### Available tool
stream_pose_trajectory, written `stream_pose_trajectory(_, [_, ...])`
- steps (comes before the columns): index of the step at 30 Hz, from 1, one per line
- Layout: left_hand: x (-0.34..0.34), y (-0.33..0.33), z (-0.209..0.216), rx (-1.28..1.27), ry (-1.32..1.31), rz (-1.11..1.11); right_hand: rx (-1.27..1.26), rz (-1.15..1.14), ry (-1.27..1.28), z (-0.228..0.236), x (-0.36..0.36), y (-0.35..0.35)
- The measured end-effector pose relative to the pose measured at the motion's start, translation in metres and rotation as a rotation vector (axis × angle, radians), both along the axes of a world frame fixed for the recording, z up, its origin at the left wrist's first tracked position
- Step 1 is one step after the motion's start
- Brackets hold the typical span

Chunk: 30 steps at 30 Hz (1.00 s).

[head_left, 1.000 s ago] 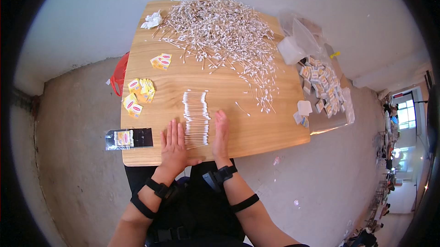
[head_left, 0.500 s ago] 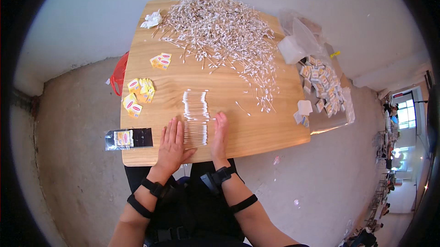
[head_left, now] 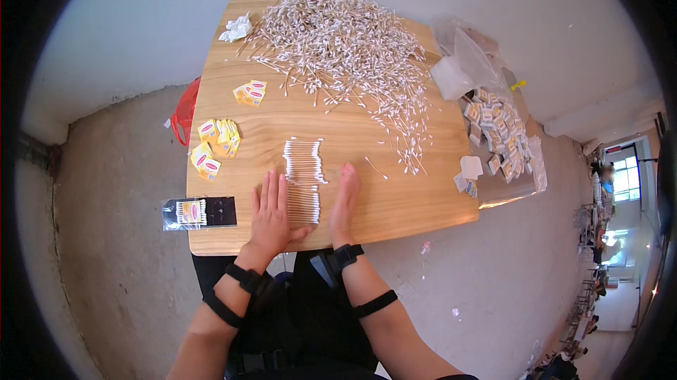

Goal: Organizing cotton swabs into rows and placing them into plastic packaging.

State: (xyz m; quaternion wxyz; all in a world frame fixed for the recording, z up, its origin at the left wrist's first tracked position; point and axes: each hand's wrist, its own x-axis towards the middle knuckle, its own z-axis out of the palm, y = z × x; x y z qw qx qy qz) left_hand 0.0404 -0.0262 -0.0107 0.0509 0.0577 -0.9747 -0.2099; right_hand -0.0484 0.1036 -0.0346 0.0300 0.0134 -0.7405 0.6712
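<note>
On the wooden table [head_left: 395,197], a neat row of cotton swabs [head_left: 304,179] lies between the 2 hands. Each swab lies left to right, while the row itself runs away from the person toward the big loose heap of swabs [head_left: 345,41]. The left hand [head_left: 271,214] is flat and open, palm down, touching the row's left side. The right hand [head_left: 343,202] stands on its edge, fingers straight, just beside the right side, gripping nothing.

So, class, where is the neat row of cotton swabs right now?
In the head view, the neat row of cotton swabs lies near the table's front edge, between the left hand and right hand.
</note>
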Motion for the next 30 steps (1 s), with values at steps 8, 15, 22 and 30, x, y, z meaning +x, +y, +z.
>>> stream_pose_trajectory(8, [-0.015,0.002,-0.006,-0.101,-0.111,-0.004,-0.096,0.27,-0.021,-0.011,-0.007,-0.023])
stream_pose_trajectory(15, [-0.021,-0.004,0.006,0.01,-0.049,-0.039,-0.002,0.099,-0.026,-0.009,-0.011,-0.018])
stream_pose_trajectory(22, [-0.027,-0.005,0.013,-0.102,-0.12,-0.139,0.04,0.26,-0.059,0.001,-0.013,-0.026])
stream_pose_trajectory(30, [-0.042,-0.002,-0.003,-0.113,-0.035,-0.208,-0.234,0.074,-0.083,-0.013,-0.026,-0.025])
